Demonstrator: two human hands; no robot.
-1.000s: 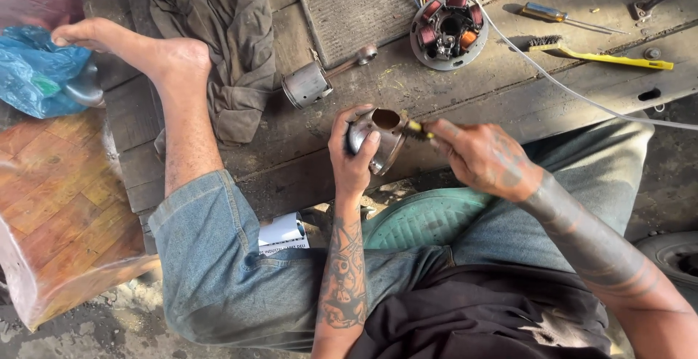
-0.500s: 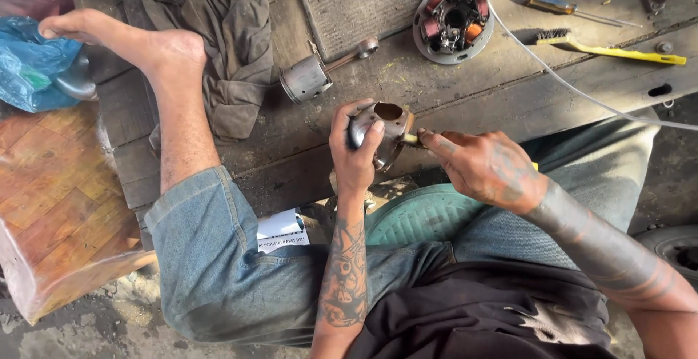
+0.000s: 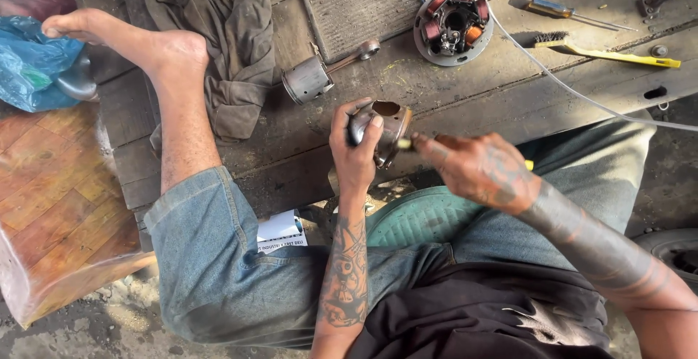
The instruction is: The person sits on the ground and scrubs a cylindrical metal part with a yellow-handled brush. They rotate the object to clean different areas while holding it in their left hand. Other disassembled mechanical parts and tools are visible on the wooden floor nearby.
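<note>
two hands, left hand (image 3: 354, 152) gripping metal piston (image 3: 384, 128), right hand (image 3: 483, 170) holding tool (image 3: 404, 144)

Metal piston (image 3: 382, 130) dull, grimy; wood bench (image 3: 465, 90) rough; cloth rag (image 3: 233, 32) matt.

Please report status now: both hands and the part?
Left hand grips piston. Right hand works yellow-handled tool against it. Nothing obstructing.

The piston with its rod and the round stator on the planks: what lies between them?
Only bare, stained wooden planks lie between the piston and the stator, in the head view.
</note>
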